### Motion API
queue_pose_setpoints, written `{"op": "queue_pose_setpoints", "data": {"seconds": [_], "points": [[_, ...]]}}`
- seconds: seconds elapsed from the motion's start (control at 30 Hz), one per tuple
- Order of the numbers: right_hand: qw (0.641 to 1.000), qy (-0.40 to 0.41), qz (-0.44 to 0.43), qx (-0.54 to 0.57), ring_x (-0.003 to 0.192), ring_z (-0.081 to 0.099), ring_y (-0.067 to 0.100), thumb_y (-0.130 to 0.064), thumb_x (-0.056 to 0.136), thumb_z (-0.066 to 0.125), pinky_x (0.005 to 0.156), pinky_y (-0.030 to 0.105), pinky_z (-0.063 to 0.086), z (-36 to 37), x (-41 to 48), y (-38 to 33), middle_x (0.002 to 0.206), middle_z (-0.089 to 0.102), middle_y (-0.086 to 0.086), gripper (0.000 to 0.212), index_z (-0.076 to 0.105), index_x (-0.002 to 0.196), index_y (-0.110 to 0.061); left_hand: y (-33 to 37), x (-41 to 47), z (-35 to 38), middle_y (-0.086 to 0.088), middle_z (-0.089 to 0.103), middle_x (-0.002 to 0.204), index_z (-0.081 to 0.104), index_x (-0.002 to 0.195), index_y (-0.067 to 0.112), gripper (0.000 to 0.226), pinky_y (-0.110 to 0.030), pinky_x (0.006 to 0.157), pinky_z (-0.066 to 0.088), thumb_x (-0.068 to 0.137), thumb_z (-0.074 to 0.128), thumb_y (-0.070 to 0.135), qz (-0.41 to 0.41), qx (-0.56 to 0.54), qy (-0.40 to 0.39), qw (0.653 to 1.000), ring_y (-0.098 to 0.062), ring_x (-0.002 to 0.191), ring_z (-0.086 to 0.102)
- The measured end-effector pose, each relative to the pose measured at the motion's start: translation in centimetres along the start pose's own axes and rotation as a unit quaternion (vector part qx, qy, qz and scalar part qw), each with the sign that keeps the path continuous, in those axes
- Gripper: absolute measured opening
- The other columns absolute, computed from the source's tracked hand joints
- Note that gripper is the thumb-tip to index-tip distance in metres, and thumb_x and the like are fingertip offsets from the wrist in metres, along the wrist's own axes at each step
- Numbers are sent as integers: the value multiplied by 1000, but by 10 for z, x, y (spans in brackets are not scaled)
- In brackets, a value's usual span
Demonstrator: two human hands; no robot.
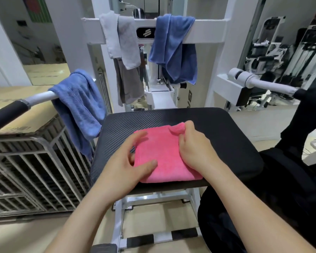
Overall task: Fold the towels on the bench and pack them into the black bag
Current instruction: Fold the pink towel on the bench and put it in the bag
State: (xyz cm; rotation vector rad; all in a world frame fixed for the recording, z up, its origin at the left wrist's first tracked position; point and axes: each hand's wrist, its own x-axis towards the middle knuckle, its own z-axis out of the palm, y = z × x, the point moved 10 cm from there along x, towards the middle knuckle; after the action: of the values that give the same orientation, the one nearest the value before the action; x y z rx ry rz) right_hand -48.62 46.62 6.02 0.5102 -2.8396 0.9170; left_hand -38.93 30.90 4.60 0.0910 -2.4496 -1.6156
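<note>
pink towel (164,157): folded, flat on table (217,128), near middle | left grip (128,157): released, thumb and loose fingers resting on its left edge | right grip (192,148): pinching its far-right corner | black bag (281,207): right of table, near side

Bare tabletop (217,128) beyond and right of the right grip (192,148) — free passage. Between it and the left grip (128,161) the pink towel (164,157) covers the pad. Left of the left grip: blue towel (78,105) hanging off a handle bar (9,111), wire cage (26,170) below it — blocked. Right of the right grip, past the tabletop edge, the black bag (272,201). Farther beyond, the white machine frame (161,101) closes off.
</note>
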Motion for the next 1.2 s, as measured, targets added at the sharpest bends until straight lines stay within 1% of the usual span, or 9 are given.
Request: {"op": "queue_pose_setpoints", "data": {"seconds": [0.07,0.17,0.53,0.67,0.73,0.8,0.93,1.07,1.2], "points": [[999,0,-9,-39,72,51,31,-14,98,32,60,38,36,4,2,-5,86,57,9,5,33,102,-16,-7,-9,-10,17,67,78,67,106,40,36,-20,66,42,78,78,21,22,36,74,996,0,61,51],[996,-2,-13,-84,66,48,28,-13,97,32,55,36,33,10,4,-10,78,51,6,5,31,100,-16,-6,-22,-9,19,65,71,70,93,41,18,-17,58,38,82,71,26,49,102,100,988,-3,56,49],[988,-112,34,-105,89,56,23,-40,88,48,73,35,46,4,23,3,100,61,-2,21,52,98,-22,-1,-4,-5,15,69,103,57,114,50,32,-35,89,49,87,49,35,-25,318,24,948,-17,102,63],[997,-73,-16,-35,98,58,18,-41,83,59,83,38,50,-5,18,-6,108,61,-7,38,56,117,-27,23,19,-29,9,68,104,52,120,45,32,-36,85,49,88,48,51,10,383,92,919,-25,105,62],[998,-42,-29,19,94,58,18,-30,83,59,79,37,49,-6,19,-5,102,63,-6,23,60,106,-23,26,38,-28,-2,64,109,52,126,37,38,-39,87,48,90,50,48,31,383,115,916,-29,109,57],[999,-13,-29,40,83,55,17,-21,85,54,67,33,43,-7,19,1,89,60,-5,7,54,92,-20,12,58,-12,-9,57,118,52,132,30,46,-40,94,43,90,53,47,16,400,65,914,-32,114,51],[995,56,-88,3,67,50,21,-13,86,48,58,37,41,-11,13,-6,77,56,-1,11,42,92,-19,0,63,-2,-6,61,105,67,114,23,33,-36,88,42,87,63,41,43,350,68,933,-28,103,55],[988,76,-103,-82,82,55,25,-15,88,44,69,42,50,-2,8,-15,103,53,0,43,39,129,-26,8,43,-3,-3,58,92,58,93,17,14,-33,74,34,86,67,27,113,308,136,935,-26,88,53],[990,-29,-63,-124,118,43,25,-24,87,47,91,43,46,11,22,-3,131,46,3,52,43,139,-26,8,53,-4,0,62,94,51,100,19,25,-36,72,39,85,67,32,65,333,73,938,-25,90,57]]}}
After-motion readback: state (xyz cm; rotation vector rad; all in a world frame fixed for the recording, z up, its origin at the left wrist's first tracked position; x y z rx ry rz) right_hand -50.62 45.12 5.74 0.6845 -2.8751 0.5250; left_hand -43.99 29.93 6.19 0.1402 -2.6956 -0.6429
